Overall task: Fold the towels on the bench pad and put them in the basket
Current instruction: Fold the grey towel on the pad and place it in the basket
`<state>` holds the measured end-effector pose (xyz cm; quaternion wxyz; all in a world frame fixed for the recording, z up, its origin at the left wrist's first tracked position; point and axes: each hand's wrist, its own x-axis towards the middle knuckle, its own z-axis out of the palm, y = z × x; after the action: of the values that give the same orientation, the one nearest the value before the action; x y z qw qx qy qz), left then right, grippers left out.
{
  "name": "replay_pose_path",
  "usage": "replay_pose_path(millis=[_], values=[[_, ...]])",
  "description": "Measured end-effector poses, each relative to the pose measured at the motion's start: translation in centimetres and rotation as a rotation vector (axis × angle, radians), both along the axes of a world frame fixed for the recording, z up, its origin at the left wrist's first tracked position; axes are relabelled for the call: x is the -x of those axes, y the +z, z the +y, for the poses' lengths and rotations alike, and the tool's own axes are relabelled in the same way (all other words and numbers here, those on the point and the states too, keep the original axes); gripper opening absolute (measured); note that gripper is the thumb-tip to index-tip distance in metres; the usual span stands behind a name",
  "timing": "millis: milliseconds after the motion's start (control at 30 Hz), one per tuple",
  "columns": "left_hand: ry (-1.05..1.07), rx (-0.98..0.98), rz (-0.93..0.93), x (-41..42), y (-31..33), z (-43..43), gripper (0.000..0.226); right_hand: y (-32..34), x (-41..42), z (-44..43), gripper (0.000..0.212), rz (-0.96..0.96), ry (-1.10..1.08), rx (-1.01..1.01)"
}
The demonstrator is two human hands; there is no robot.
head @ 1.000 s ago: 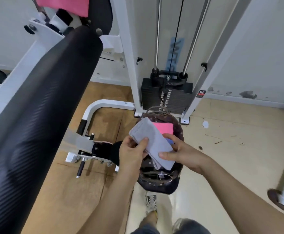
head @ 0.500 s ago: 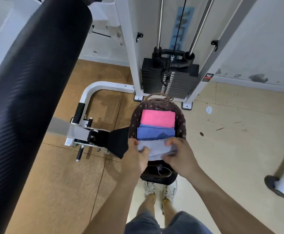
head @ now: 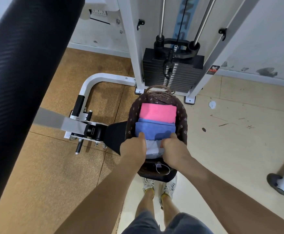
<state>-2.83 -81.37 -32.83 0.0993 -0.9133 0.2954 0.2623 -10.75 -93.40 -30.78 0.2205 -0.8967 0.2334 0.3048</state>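
At the near end of the dark floral-lined wicker basket (head: 182, 119), left hand (head: 133, 148) and right hand (head: 174, 149) both clutch the folded grey cloth towel (head: 153, 147), thumbs on top. Folded blue towel (head: 154, 130) lies just beyond it, then the folded pink towel (head: 158, 113) at the far end. Black weight stack (head: 171, 68) stands behind the basket, and the black ribbed bench pad (head: 19, 73) is to its left.

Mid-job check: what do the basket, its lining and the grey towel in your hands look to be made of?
Basket: brown woven wicker or rattan, matte; twisted strands show at the far rim and handle.
Lining: dark brown fabric, matte, printed with small pale flowers.
Grey towel: soft matte cloth, perhaps microfibre or terry; it folds limply, and the weave is too blurred to tell.
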Motion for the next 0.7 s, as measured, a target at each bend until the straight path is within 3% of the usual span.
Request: replay_pose_path(millis=[133, 200, 267, 333, 433, 567, 700], values=[[-0.142, -0.106, -0.049, -0.1, -0.1, 0.0, 0.044, -0.7, -0.5, -0.5, 0.031, 0.128, 0.147, -0.08], [-0.228, -0.076, -0.077, -0.1, -0.2, -0.5, 0.037, 0.0, -1.2, -1.0, 0.025, 0.153, 0.111, -0.049], [-0.286, -0.069, -0.029, -0.3, -0.1, -0.8, 0.023, 0.6, -1.9, -1.6, 0.023, 0.108, -0.159, -0.172], [-0.285, -0.077, 0.069, -0.7, 0.0, -0.9, 0.014, 1.0, -2.4, -1.9, 0.021, 0.107, -0.647, -0.554], [-0.177, 0.034, 0.208, -1.6, -0.3, -0.4, 0.023, 0.5, -1.9, -2.0, 0.052, 0.156, -1.153, -0.929], [-0.109, 0.182, 0.248, -1.9, -0.8, -0.7, 0.065, -0.7, -1.0, -1.7, 0.068, 0.109, -1.404, -1.062], [-0.162, 0.0, 0.275, -3.0, -2.1, -2.9, 0.099, -1.3, -0.6, -1.7, 0.072, 0.072, -1.541, -1.187]])
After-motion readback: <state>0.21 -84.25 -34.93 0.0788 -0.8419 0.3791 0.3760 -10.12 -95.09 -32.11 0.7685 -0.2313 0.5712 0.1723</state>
